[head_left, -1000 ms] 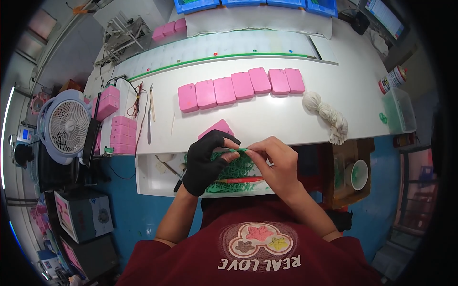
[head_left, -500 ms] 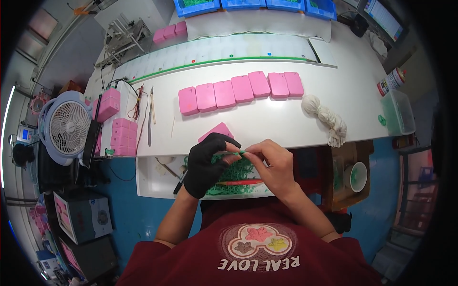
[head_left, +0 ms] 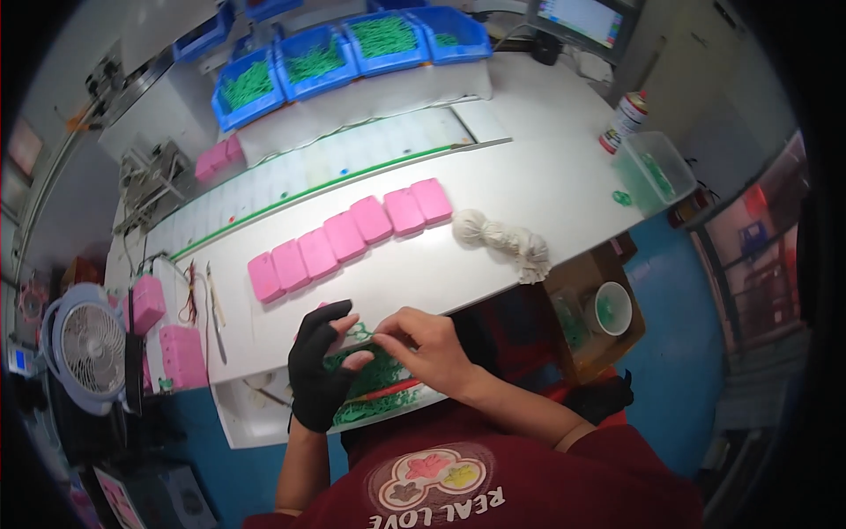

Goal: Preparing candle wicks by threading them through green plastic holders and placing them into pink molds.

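My right hand [head_left: 430, 348] pinches a thin, branching green piece [head_left: 359, 331] between thumb and fingertips. Beside it, my left hand [head_left: 324, 366] wears a black glove with some fingertips bare; its thumb and fingers are spread apart around the free end of that piece, apparently without gripping it. Under both hands an open white drawer [head_left: 251, 432] holds a heap of green shreds or small green pieces [head_left: 374, 375]. Across the heap lies a red, pen-like tool [head_left: 392, 391]. One pink block [head_left: 324, 307] is mostly hidden behind my left hand.
A row of pink blocks [head_left: 344, 236] crosses the white table, ending near a knotted cream cloth [head_left: 502, 242]. Blue bins [head_left: 317, 63] of green pieces stand behind. Thin tools [head_left: 216, 313], stacked pink blocks [head_left: 182, 355] and a fan [head_left: 91, 348] are leftward; a clear tub [head_left: 652, 172] and spray can [head_left: 624, 122] rightward.
The whole view has turned and shifted, bringing the blue bins further into sight. My left fingers have spread away from the green piece, while my right hand keeps its pinch.
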